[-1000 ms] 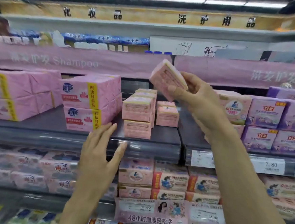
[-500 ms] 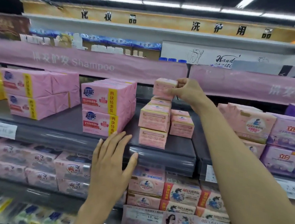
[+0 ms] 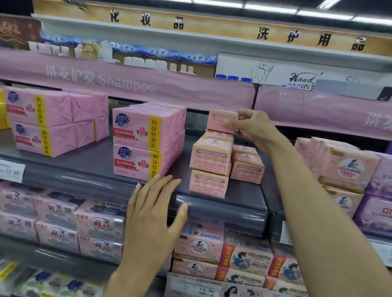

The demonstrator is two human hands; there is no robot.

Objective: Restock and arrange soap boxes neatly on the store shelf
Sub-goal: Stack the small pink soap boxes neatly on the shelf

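Soap box (image 3: 221,121), small and pink, sits just left of the right hand (image 3: 254,127), which pinches its right end. The box tops the rear stack (image 3: 219,136) below the hand; whether it has fully seated cannot be confirmed through the blur. Holding it by the end likely allows squaring with the boxes beneath. The right arm is extended and the wrist flexed. The left hand (image 3: 155,206), fingers straight and spread, lies against the shelf (image 3: 220,212) front edge, judged a brace.
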